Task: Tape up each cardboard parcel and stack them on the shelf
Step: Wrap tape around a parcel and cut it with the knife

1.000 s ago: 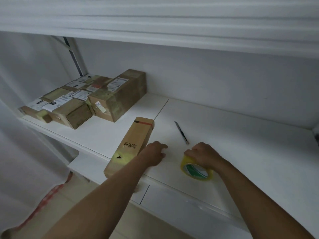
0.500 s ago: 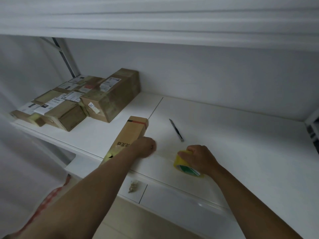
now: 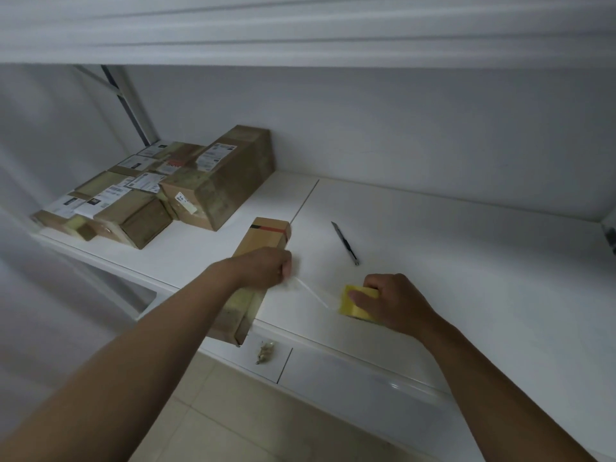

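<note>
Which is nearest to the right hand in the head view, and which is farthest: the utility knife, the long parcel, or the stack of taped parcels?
From the right hand, which holds the yellow tape roll:
1. Utility knife, just beyond the hand on the shelf.
2. Long parcel, to the left, under the left hand.
3. Stack of taped parcels, at the far left back.

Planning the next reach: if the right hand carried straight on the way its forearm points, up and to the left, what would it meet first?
Likely the long parcel under the left hand, since the right hand, gripping the tape roll, aims that way; depth is uncertain.
</note>
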A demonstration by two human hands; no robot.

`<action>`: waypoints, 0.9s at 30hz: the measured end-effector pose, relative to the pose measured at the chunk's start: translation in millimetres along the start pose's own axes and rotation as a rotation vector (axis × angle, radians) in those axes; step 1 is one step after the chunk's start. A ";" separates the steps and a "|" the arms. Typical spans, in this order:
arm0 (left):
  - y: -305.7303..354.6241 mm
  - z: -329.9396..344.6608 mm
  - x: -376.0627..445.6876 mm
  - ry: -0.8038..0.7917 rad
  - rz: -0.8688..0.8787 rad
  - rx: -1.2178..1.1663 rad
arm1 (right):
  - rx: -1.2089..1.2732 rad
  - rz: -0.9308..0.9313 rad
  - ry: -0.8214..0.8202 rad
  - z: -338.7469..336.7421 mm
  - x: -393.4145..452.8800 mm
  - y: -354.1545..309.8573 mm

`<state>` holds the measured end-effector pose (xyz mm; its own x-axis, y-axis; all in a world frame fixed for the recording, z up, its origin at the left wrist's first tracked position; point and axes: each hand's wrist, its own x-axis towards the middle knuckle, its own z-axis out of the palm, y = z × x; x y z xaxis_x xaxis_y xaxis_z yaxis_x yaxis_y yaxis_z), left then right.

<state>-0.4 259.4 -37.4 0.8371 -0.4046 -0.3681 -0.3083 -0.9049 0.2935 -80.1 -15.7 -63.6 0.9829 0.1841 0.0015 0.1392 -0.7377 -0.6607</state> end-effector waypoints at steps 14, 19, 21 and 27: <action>-23.5 -29.2 -63.0 -0.009 -0.110 -0.445 | 0.139 -0.083 -0.074 -12.1 21.3 -28.2; -51.6 -17.4 -81.5 0.144 -0.207 -0.683 | 0.164 -0.082 -0.119 1.1 24.6 -49.3; -59.8 -13.4 -85.5 0.194 -0.229 -0.795 | 0.176 -0.086 -0.117 6.4 26.3 -60.2; -84.3 -2.2 -95.2 0.272 -0.211 -0.980 | 0.157 -0.079 -0.118 25.4 34.0 -83.0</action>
<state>-53.1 374.4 -25.1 0.9427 -0.0964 -0.3194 0.2570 -0.4005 0.8795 -61.4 68.2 -27.8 0.9475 0.3189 -0.0244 0.1854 -0.6098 -0.7706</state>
